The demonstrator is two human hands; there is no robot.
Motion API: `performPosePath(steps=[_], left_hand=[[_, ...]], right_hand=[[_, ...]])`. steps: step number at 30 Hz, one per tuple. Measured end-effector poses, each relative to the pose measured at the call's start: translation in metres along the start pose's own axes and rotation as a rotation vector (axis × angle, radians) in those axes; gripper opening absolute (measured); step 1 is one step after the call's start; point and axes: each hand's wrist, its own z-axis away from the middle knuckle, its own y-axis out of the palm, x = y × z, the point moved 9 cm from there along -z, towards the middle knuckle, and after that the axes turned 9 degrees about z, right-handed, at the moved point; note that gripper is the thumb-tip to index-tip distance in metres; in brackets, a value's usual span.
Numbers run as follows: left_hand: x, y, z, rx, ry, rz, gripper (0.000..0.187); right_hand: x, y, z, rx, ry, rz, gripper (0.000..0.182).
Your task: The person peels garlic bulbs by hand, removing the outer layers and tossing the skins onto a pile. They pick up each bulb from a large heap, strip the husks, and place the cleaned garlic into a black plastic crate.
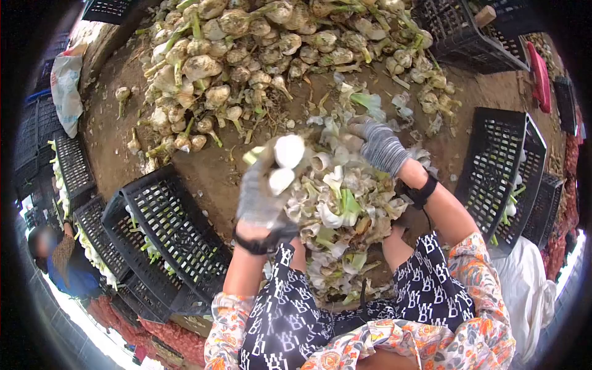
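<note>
My left hand (258,194), in a grey knitted glove and smeared by motion, is closed around white garlic bulbs (288,152). Two clean white bulbs show at its fingers, and a pale green stem end (253,155) sticks out on the left. To the right, my right hand (377,145) wears a matching glove, its fingers bent inward over scattered skins. Whatever lies in those fingers is hidden. Between my legs spreads a heap of stripped garlic skins (345,206), papery and partly green, below both hands.
A large pile of unpeeled garlic (246,55) covers the ground ahead. Black plastic crates stand at left (169,234), right (499,176) and far right (475,37), some holding garlic. A white sack (66,92) is at far left. Another person (68,262) is at the left edge.
</note>
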Motion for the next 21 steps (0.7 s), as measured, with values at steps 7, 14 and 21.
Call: performPosePath(steps=[7, 14, 21], left_hand=[[-0.063, -0.229, 0.123, -0.755, 0.095, -0.05, 0.03], [-0.122, -0.178, 0.107, -0.848, 0.377, -0.78, 0.046], [-0.011, -0.035, -0.079, -0.068, 0.227, -1.007, 0.07]], right_hand=[[-0.023, 0.018, -0.051, 0.106, 0.144, 0.144, 0.036], [-0.018, 0.029, -0.057, 0.17, 0.155, 0.088, 0.044], [-0.009, 0.04, -0.053, 0.087, 0.056, 0.107, 0.047]])
